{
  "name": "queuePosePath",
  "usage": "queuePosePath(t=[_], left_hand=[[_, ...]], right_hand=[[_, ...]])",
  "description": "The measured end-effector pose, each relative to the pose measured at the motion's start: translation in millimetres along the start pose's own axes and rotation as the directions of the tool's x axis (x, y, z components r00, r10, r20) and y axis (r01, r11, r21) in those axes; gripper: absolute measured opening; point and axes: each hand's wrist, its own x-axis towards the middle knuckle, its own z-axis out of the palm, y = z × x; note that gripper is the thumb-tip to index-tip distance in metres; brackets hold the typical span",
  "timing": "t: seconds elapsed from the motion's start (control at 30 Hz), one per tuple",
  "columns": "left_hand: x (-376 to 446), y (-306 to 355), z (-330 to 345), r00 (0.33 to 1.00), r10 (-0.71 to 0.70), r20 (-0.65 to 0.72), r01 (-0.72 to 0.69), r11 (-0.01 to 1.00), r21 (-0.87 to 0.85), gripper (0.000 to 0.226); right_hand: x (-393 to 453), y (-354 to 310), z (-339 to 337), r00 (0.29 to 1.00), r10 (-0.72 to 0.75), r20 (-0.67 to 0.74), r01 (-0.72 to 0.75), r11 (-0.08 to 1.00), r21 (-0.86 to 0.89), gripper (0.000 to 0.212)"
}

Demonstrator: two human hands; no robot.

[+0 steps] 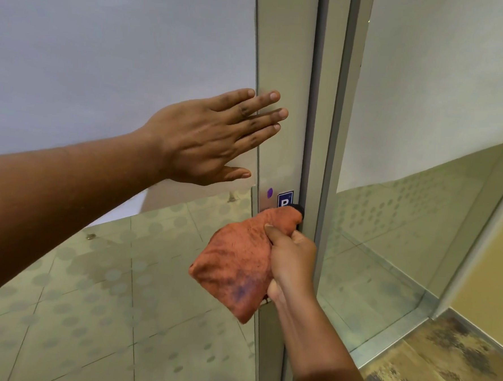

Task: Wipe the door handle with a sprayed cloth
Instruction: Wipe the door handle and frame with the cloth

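An orange cloth (pixel 237 263) with dark stains is held in my right hand (pixel 291 260), low and right of centre. The cloth's top end is pressed over the black door handle (pixel 299 210), of which only a small dark tip shows; the rest is hidden under the cloth. My left hand (pixel 215 138) lies flat with fingers spread against the glass door (pixel 119 64) and its grey metal stile (pixel 284 60), well above the handle. It holds nothing.
A blue sticker (pixel 285 199) with a white letter and a purple dot (pixel 270 192) sit on the stile just above the handle. A second glass panel (pixel 424 142) stands to the right. A wood-pattern floor (pixel 445 370) shows at the bottom right.
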Motion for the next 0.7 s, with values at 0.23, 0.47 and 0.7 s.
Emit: queuePosePath(t=[0.23, 0.47, 0.7], left_hand=[[-1, 1, 1, 1.0, -0.006, 0.014, 0.006, 1.0, 0.007, 0.083], [-1, 2, -1, 1.0, -0.016, 0.025, 0.016, 1.0, 0.003, 0.084], [-1, 1, -1, 0.999, -0.024, 0.028, 0.024, 1.0, -0.014, 0.082]], right_hand=[[0, -23, 11, 0.997, -0.045, 0.057, 0.041, 0.997, 0.071, 0.018], [-3, -30, -7, 0.984, -0.094, 0.149, 0.095, 0.995, -0.004, 0.009], [4, -48, -26, 0.635, -0.686, 0.355, 0.677, 0.273, -0.683, 0.01]])
